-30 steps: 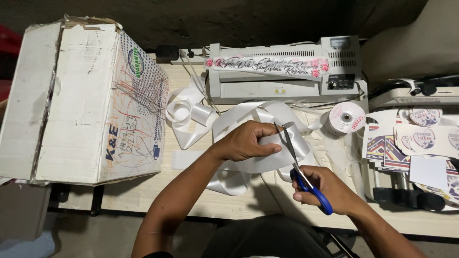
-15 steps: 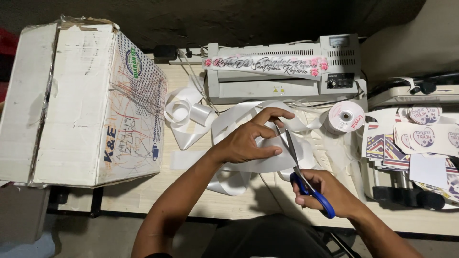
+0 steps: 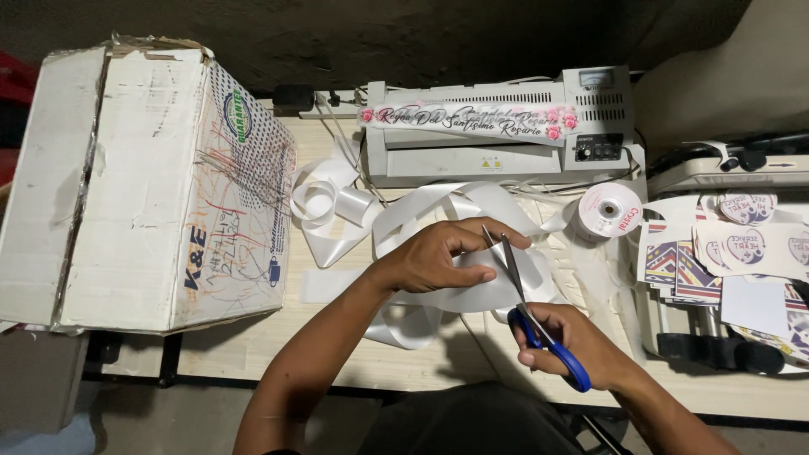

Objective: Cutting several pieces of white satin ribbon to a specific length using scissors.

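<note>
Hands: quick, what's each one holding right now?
Left hand: closed on the white ribbon, pinching it by the blades.
Right hand: closed in the blue handles of the scissors, blades at the ribbon.

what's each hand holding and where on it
The left hand pinches the wide white ribbon at its folded part beside the blades. The right hand holds the blue-handled scissors by the handle loops.

A small craft or print workshop: a laminator (image 3: 497, 135), ribbon spool (image 3: 608, 211), stacks of printed stickers (image 3: 742, 244) and a worn carton (image 3: 143, 185) crowd the worktop (image 3: 337, 354).
</note>
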